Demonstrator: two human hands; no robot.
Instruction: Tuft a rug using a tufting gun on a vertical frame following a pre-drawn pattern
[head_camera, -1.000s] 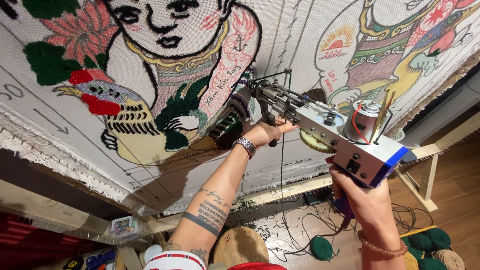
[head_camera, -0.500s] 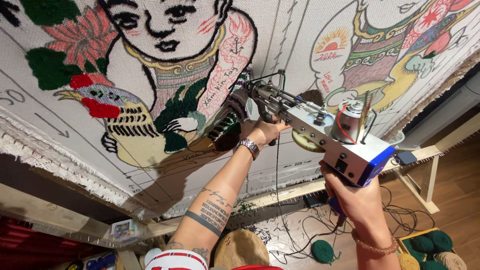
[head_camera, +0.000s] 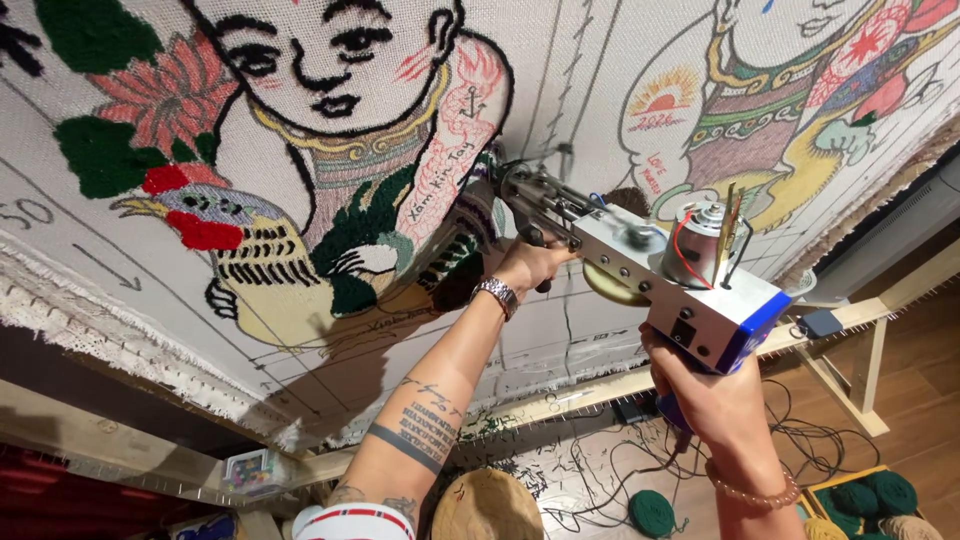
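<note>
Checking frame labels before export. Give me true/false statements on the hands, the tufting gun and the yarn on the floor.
1. Both hands hold the silver-and-blue metal tufting gun. True: left hand at the front grip, right hand at the rear handle.
2. The gun's tip meets the stretched white tufting cloth. True.
3. The left wrist is bare. False: it wears a silver metal watch.
4. The round yarn ball on the floor is red. False: dark green.

Your left hand (head_camera: 530, 265) wraps the front handle of the tufting gun (head_camera: 640, 265), whose needle tip presses into the stretched cloth (head_camera: 560, 120). Your right hand (head_camera: 715, 400) grips the rear handle beneath the blue-backed body. Green yarn balls (head_camera: 652, 512) lie on the floor below that grip.
</note>
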